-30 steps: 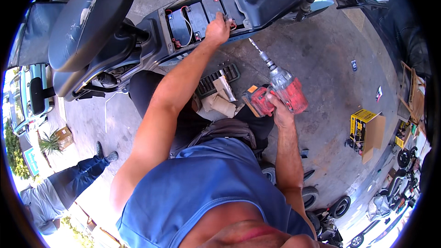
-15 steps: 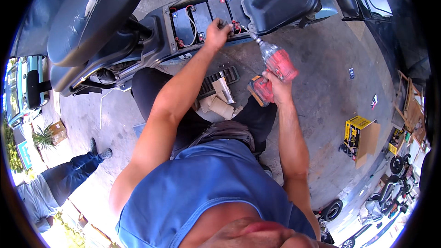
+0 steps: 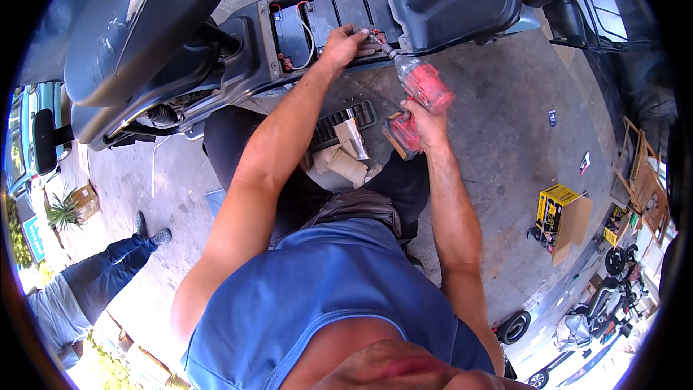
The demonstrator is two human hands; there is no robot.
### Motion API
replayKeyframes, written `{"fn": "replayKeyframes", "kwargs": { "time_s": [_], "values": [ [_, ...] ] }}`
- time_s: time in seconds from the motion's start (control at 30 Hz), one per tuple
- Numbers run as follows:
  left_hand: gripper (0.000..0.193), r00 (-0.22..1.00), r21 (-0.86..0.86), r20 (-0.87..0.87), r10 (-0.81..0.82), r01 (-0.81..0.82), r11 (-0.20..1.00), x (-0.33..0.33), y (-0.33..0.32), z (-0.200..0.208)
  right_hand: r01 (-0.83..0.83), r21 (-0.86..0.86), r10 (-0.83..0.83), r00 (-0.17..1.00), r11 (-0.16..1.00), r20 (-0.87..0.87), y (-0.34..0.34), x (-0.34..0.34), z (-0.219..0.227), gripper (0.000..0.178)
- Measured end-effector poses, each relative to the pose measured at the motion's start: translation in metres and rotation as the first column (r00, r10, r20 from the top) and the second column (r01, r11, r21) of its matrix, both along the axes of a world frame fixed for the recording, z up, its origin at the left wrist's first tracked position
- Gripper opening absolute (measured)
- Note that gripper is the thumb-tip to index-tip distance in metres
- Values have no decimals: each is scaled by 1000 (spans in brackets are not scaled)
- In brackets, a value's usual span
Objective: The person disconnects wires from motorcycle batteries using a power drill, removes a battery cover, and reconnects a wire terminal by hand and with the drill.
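A red and grey cordless impact driver (image 3: pixel 431 88) is held by its grip in my right hand (image 3: pixel 424 124). Its long thin bit points up-left, its tip beside a battery terminal (image 3: pixel 380 37) and the fingers of my left hand (image 3: pixel 346 48). That left hand is closed in a pinch above the batteries; whatever lies between its fingertips is too small to make out. Several dark batteries (image 3: pixel 323 20) sit side by side in the open compartment of a scooter (image 3: pixel 251 43). A white cable (image 3: pixel 307 29) curves across them, and red terminals show at their corners.
Between my legs lie a socket tray (image 3: pixel 361 113) and torn cardboard (image 3: pixel 343 165). The scooter's torn seat (image 3: pixel 137 22) is raised at left. A yellow and black box (image 3: pixel 554 217) stands on the floor at right. Another person's legs (image 3: pixel 119 263) show at left.
My right hand has brought the impact driver up and left, so its bit now reaches my left fingertips. The left hand has shifted slightly right over the terminal.
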State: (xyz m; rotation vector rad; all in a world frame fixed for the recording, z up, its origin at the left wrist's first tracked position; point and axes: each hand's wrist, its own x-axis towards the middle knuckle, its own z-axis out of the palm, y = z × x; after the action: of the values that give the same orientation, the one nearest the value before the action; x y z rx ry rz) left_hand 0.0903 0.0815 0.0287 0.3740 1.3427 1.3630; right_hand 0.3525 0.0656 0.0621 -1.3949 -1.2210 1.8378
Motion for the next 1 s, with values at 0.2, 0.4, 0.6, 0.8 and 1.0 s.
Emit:
{"fn": "replayKeyframes", "kwargs": {
  "time_s": [0.2, 0.4, 0.6, 0.8, 1.0],
  "values": [
    [15, 993, 46, -102, 61, -57, 997, 7, 1, -12, 52, 38, -56, 993, 998, 106, 0, -14, 0, 36],
    [17, 767, 105, -634, 98, -41, 994, 20, -6, -22, -416, 501, 103, 836, 758, 538, 14, -27, 63, 54],
    [29, 609, 43, -791, 59, -41, 998, 15, -8, -15, -749, 225, 300, 495, 624, 816, 101, -77, 117, 31],
    [42, 548, -56, -835, -53, 11, 998, 19, -4, -12, -786, 99, 357, 384, 610, 852, 114, -104, 121, 21],
    [45, 531, -61, -847, -6, -86, 994, 20, 0, -14, -719, 58, 408, 457, 693, 790, 110, -102, 115, 21]
  ]
}}
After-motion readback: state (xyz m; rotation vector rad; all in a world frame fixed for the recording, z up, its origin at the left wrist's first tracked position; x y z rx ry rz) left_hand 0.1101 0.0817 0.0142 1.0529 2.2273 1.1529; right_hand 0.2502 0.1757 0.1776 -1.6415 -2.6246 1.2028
